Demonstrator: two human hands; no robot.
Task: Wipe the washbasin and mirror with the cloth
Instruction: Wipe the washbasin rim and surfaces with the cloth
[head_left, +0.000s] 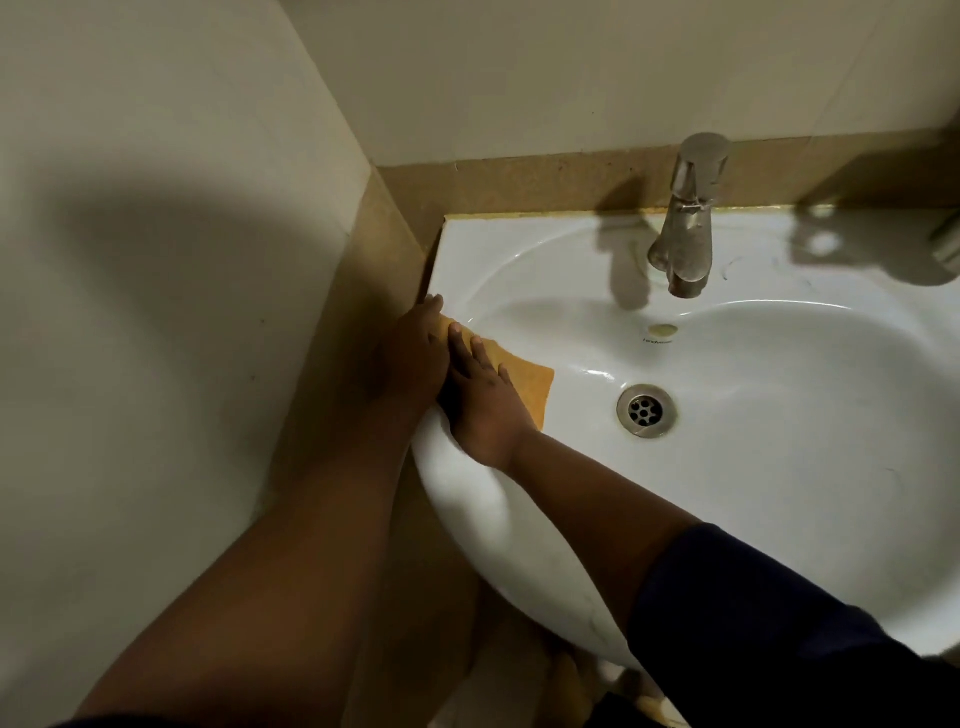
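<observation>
A white washbasin (779, 441) fills the right half of the head view. An orange cloth (532, 387) lies over its left rim and hangs a little into the bowl. My left hand (415, 358) and my right hand (485, 405) both press flat on the cloth, side by side, fingers pointing toward the back left corner. The hands cover most of the cloth. No mirror is in view.
A steel tap (685, 218) stands at the back of the basin above the overflow hole (661, 329). The drain (645, 410) sits in the bowl's middle. A beige wall (156, 260) closes in on the left, with a tan ledge (519, 176) behind.
</observation>
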